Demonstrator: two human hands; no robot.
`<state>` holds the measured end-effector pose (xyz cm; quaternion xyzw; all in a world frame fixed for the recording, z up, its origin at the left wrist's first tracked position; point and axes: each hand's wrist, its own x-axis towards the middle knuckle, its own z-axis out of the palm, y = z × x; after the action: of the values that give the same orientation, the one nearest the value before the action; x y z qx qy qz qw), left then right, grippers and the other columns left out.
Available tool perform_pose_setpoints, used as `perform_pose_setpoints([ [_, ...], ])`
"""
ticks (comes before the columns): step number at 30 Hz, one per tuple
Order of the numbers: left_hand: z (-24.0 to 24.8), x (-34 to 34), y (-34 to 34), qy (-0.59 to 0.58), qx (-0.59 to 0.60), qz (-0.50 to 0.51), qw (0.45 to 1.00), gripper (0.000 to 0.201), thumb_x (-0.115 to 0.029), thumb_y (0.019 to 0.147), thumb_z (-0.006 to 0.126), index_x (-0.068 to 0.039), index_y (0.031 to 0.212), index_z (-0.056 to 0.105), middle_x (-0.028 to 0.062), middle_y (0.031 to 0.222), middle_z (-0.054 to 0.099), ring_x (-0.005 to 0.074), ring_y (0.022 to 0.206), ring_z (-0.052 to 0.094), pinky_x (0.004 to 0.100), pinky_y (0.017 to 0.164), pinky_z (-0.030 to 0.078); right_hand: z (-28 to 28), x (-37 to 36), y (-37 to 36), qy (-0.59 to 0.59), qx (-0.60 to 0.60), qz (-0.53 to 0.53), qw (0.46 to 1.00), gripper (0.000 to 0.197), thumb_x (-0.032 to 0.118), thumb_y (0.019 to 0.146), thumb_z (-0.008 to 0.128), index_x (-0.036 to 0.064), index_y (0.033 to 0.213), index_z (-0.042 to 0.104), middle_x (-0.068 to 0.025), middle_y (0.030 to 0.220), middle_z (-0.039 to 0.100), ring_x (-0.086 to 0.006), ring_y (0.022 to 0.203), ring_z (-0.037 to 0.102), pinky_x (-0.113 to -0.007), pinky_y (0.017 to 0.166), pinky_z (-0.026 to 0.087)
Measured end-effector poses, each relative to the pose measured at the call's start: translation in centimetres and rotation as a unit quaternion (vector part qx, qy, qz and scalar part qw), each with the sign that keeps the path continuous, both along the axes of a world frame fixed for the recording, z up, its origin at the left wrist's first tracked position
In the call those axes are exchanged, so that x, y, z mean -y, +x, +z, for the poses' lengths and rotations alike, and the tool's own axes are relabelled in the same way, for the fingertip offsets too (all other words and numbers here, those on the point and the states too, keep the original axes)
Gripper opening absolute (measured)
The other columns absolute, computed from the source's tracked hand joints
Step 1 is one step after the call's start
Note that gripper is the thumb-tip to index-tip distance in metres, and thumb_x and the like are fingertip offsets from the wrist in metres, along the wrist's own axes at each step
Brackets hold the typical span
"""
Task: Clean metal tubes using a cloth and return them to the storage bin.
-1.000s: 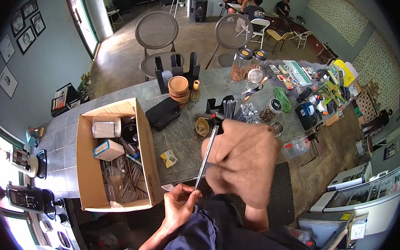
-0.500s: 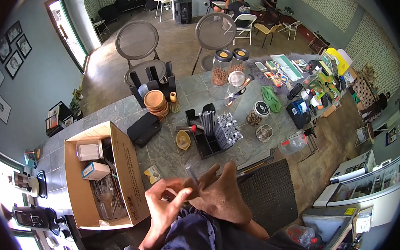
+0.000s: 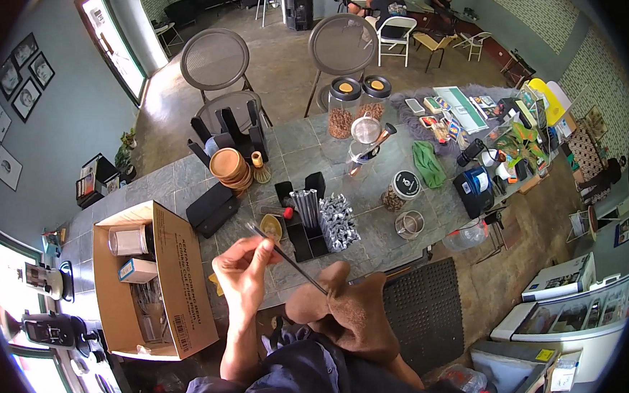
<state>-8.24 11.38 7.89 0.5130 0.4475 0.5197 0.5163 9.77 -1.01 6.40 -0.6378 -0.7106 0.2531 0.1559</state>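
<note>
Fingers of left hand (image 3: 243, 269) & right hand (image 3: 336, 307) pinch metal straw (image 3: 286, 258).

The left hand (image 3: 243, 273) pinched the upper end of a thin dark metal straw (image 3: 288, 259) between its fingertips, while the right hand (image 3: 339, 306), wrapped in a brown cloth (image 3: 354, 316), gripped the lower end. The straw slanted down from left to right above the edge of a stone-tiled counter (image 3: 304, 150). Just beyond the hands stood a black holder (image 3: 305, 226) with more straws upright in it, and a bundle of silvery wrapped pieces (image 3: 337, 220) beside it. An open cardboard box (image 3: 182, 276) sat to the left, and a stack of brown saucers (image 3: 228, 167) lay farther back. A black floor mat (image 3: 426, 312) lay to the right.
</note>
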Motion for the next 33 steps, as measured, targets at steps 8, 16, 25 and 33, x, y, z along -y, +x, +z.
perform_pose_setpoints([
  [8,-8.0,-5.5,6.7,0.226,-0.169,0.131,0.95,0.009,0.002,0.092,0.077,0.004,0.101,0.077,0.0121,0.096,0.078,0.0149,0.08,0.075,0.0274,0.07,0.06,-3.7,1.6,5.2,0.061,-0.097,-0.006,0.993,0.083,0.009,0.077,0.079,-0.019,0.143,0.037,-0.0151,0.107,0.063,-0.0283,0.1,0.067,-0.034,0.088,0.052],
  [16,-14.8,-6.0,7.6,0.16,-0.279,0.072,0.944,0.027,-0.005,0.088,0.082,0.003,0.112,0.077,0.0152,0.099,0.078,0.0203,0.079,0.075,0.0287,0.068,0.059,-5.0,1.7,5.6,0.02,-0.099,0.009,0.995,0.096,0.015,0.079,0.08,-0.0229,0.149,0.025,-0.0137,0.101,0.062,-0.0247,0.094,0.066,-0.034,0.081,0.052],
  [25,-3.1,3.1,-3.1,0.049,-0.263,0.009,0.964,0.034,-0.004,0.089,0.079,-0.003,0.123,0.076,0.0069,0.095,0.077,0.0101,0.086,0.071,0.0252,0.065,0.055,-0.1,-2.6,-0.8,-0.035,0.095,0.105,0.989,0.077,0.02,0.087,0.077,-0.0132,0.143,0.036,-0.0078,0.102,0.063,-0.0273,0.086,0.066,-0.041,0.078,0.049],
  [33,-1.1,-0.6,-25.9,0.074,-0.446,0.208,0.868,0.012,-0.01,0.093,0.072,-0.003,0.102,0.077,0.012,0.075,0.073,0.0189,0.067,0.073,0.0339,0.066,0.056,-0.3,-1.8,-9.3,0.142,-0.009,0.183,0.973,0.043,0.022,0.094,0.065,0.0044,0.131,0.056,-0.0032,0.107,0.059,-0.0288,0.081,0.062,-0.042,0.069,0.051],
])
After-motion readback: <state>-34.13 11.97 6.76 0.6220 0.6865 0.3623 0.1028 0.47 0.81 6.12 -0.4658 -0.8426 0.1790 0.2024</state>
